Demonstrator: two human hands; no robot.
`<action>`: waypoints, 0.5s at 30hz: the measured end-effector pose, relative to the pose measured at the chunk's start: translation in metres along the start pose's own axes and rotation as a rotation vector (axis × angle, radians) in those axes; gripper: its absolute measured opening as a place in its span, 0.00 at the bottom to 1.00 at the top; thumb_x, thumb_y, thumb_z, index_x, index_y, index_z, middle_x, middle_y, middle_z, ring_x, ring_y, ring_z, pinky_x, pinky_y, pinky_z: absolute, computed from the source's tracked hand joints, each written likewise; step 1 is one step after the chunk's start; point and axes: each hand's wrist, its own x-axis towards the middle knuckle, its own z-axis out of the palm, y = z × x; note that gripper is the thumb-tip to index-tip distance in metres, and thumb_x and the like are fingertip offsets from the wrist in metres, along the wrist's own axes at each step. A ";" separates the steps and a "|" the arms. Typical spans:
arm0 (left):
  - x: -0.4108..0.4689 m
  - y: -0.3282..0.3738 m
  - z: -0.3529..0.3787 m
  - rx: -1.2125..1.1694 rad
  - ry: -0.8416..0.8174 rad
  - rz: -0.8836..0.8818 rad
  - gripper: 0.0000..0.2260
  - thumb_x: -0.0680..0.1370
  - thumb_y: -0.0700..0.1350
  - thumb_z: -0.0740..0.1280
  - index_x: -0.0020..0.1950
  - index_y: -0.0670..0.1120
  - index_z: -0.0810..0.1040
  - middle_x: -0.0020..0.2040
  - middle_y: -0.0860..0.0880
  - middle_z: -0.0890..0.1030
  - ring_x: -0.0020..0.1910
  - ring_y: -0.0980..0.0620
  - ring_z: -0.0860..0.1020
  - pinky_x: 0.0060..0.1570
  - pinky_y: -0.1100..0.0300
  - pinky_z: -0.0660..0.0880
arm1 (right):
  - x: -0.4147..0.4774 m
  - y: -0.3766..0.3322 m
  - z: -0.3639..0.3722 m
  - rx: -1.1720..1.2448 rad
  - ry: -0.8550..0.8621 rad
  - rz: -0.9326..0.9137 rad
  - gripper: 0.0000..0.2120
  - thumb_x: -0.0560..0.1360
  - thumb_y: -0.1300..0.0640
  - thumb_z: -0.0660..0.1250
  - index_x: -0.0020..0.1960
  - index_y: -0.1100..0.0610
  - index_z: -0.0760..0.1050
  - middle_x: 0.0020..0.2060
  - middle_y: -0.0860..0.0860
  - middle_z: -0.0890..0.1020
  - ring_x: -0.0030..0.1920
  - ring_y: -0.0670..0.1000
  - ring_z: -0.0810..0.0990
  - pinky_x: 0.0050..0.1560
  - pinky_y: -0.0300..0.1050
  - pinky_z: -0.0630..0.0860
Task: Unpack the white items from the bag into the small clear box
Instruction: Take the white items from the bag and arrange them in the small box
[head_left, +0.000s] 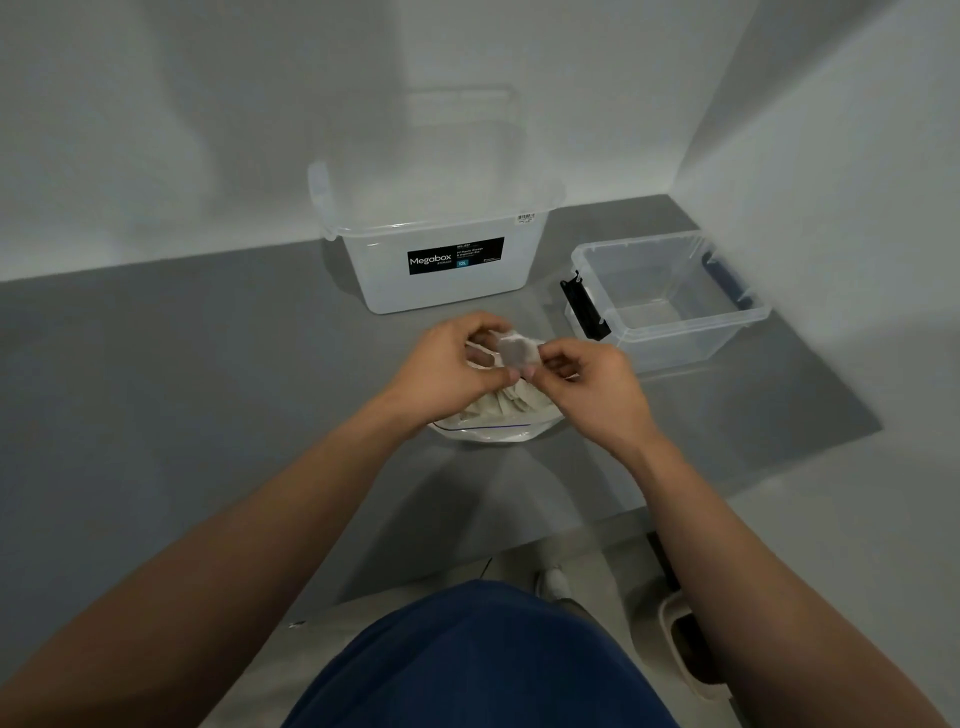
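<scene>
Showing the head view, looking down at a grey table (182, 364) set into a corner of pale walls.

Centre: both hands meet above an open clear bag (485, 432) that lies on the table close to the person. The left hand (452, 364) has its fingers curled over the top and its thumb underneath; the right hand (592, 384) pinches with thumb and forefinger. Between the two grips is a single white item (517, 351), a small flat square sachet, held just above the bag mouth. The left grip takes its left and lower edge, the right grip its right edge, so each grip is closed on this one piece. More white sachets (498, 402) remain heaped inside the bag, directly below the hands and partly hidden by them. A thin blue line marks the bag's near edge.

Right rear: the small clear box (675, 345) stands lidless on the table, near the right hand but apart from it. A black latch (584, 309) hangs on its left end and a blue latch (724, 275) on its far right side. Nothing white shows through its walls.

Centre rear: a larger translucent box (379, 270) bearing a black "Megabox" label (455, 255) stands against the wall, just left of the small one.

Bottom: a dark blue garment (483, 660) and one pale shoe (553, 582) on the floor.
</scene>
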 end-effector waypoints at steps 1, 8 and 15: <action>-0.001 -0.002 0.001 -0.116 -0.011 -0.061 0.21 0.69 0.42 0.79 0.60 0.50 0.80 0.51 0.50 0.83 0.48 0.52 0.83 0.50 0.59 0.81 | -0.001 0.000 0.001 0.137 0.016 0.048 0.02 0.75 0.57 0.76 0.46 0.54 0.84 0.38 0.47 0.86 0.38 0.44 0.83 0.42 0.39 0.78; -0.004 0.001 0.009 -0.354 -0.026 -0.153 0.05 0.74 0.33 0.73 0.50 0.37 0.81 0.41 0.42 0.83 0.43 0.47 0.84 0.45 0.60 0.82 | -0.002 0.002 -0.001 0.322 -0.026 0.101 0.06 0.73 0.58 0.78 0.49 0.55 0.85 0.42 0.50 0.87 0.41 0.48 0.85 0.46 0.43 0.79; 0.017 0.015 0.008 0.022 0.001 -0.082 0.08 0.72 0.38 0.76 0.51 0.45 0.85 0.38 0.49 0.86 0.39 0.54 0.85 0.48 0.57 0.82 | 0.023 -0.007 -0.044 0.013 -0.021 -0.062 0.07 0.75 0.53 0.76 0.53 0.50 0.85 0.43 0.42 0.86 0.42 0.42 0.84 0.47 0.42 0.81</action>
